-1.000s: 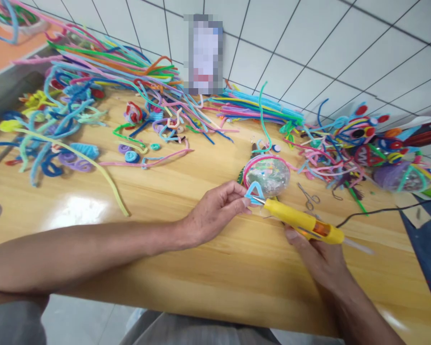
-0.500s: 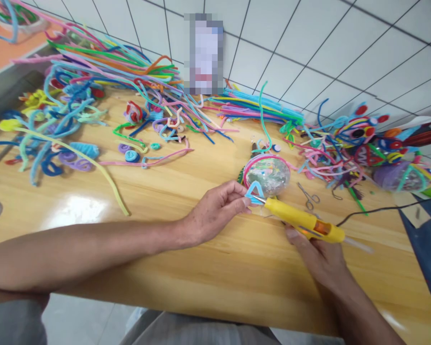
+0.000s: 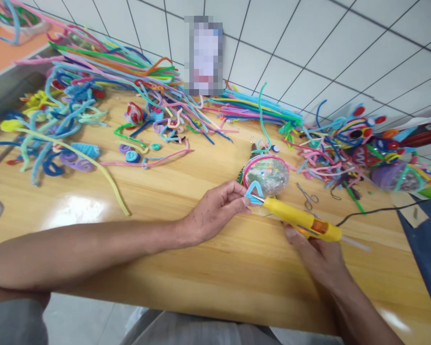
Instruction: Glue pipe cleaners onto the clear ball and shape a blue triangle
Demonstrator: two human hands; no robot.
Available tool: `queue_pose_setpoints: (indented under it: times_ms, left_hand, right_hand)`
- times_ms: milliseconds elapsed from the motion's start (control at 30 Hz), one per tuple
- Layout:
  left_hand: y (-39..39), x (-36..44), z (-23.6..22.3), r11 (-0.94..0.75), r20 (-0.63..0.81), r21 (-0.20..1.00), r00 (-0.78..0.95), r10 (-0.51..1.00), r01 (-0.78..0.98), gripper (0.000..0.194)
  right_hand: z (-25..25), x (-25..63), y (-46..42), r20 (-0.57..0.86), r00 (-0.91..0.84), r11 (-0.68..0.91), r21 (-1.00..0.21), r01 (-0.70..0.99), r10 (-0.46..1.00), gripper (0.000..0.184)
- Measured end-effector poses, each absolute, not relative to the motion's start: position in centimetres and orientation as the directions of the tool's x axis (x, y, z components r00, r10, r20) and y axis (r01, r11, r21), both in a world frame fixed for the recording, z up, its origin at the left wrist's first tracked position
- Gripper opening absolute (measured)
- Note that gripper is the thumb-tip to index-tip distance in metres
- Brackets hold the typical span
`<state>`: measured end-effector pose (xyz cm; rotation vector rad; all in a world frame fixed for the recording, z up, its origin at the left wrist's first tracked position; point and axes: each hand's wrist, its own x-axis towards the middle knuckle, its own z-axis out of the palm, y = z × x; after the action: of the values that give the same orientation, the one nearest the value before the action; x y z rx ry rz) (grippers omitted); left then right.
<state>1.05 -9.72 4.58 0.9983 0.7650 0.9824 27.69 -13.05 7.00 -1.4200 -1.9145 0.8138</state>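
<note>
Between the thumb and fingers of my left hand (image 3: pixel 221 211) is a light blue pipe cleaner (image 3: pixel 254 188), bent into a small triangle. My right hand (image 3: pixel 319 258) is wrapped round the handle of a yellow hot glue gun (image 3: pixel 298 215), a clear glue stick (image 3: pixel 355 243) poking out of its back. The gun's metal nozzle meets the lower side of the blue triangle. Just behind my left fingertips lies a clear plastic ball (image 3: pixel 271 175) with a pink and lilac band round one side. Scissors (image 3: pixel 308 195) rest to the right of it.
Bundles of coloured pipe cleaners (image 3: pixel 118 64) line the tiled wall, with coiled and bent pieces (image 3: pixel 75 120) at the left. A phone-like object (image 3: pixel 205 60), blurred out, leans on the wall. Decorated figures (image 3: pixel 359 134) stand at the right. A black cord (image 3: pixel 384 209) runs rightward from the gun.
Almost nothing differs. Both hands, the blue triangle and the glue gun keep the same pose, with the nozzle still at the triangle; the view has shifted very slightly.
</note>
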Motion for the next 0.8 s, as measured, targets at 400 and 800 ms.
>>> queue_pose_setpoints:
  times_ms: [400, 800]
  left_hand:
    - [-9.69, 0.95, 4.41, 0.200, -0.083, 0.936, 0.372, 0.924, -0.289, 0.025]
    - [-9.73, 1.08, 4.45, 0.214, -0.086, 0.927, 0.379, 0.921, -0.308, 0.027]
  right_hand:
    - [7.47, 27.40, -13.01, 0.170, -0.248, 0.288, -0.755, 0.589, 0.954, 0.011]
    - [7.82, 27.44, -13.08, 0.185, -0.304, 0.347, -0.661, 0.665, 0.935, 0.012]
